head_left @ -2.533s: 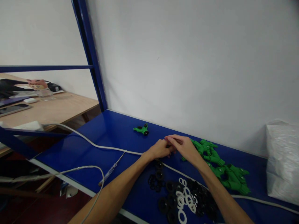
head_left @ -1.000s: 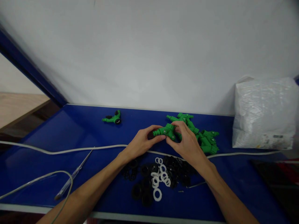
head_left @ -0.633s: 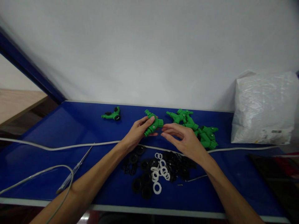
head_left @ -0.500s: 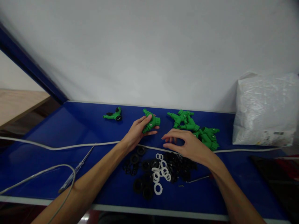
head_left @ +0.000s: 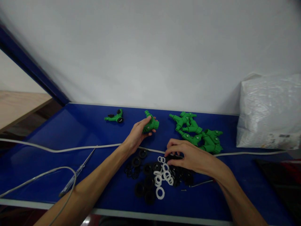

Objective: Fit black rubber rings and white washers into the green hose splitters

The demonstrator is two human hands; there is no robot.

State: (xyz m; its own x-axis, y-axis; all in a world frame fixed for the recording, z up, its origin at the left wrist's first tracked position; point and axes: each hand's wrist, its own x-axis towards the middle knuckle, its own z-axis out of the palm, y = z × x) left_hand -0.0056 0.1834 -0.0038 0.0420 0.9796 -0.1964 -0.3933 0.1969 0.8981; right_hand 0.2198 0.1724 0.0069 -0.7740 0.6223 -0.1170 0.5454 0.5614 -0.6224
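Observation:
My left hand [head_left: 138, 130] is wrapped around a green Y-shaped hose connector [head_left: 154, 124], raised above the blue table; part of the connector is hidden by the fingers. My right hand [head_left: 184, 154] is lowered over a pile of small black plastic parts [head_left: 180, 174], fingers curled down with a gap between thumb and forefinger. I see nothing held in it. White rings [head_left: 160, 192] lie just left of those fingers, mixed with larger black rings [head_left: 136, 161]. Several more green connectors [head_left: 191, 125] are heaped beyond my right hand.
A green connector with black fittings [head_left: 115, 117] lies at the back left. A white cable [head_left: 82, 147] crosses the table. A screwdriver [head_left: 77, 174] lies by my left forearm, and a thin metal rod [head_left: 201, 183] near my right. A plastic-wrapped package [head_left: 270, 114] stands right.
My right hand has come down toward me onto the black parts. My left hand keeps the connector, which has turned slightly and shifted a little left.

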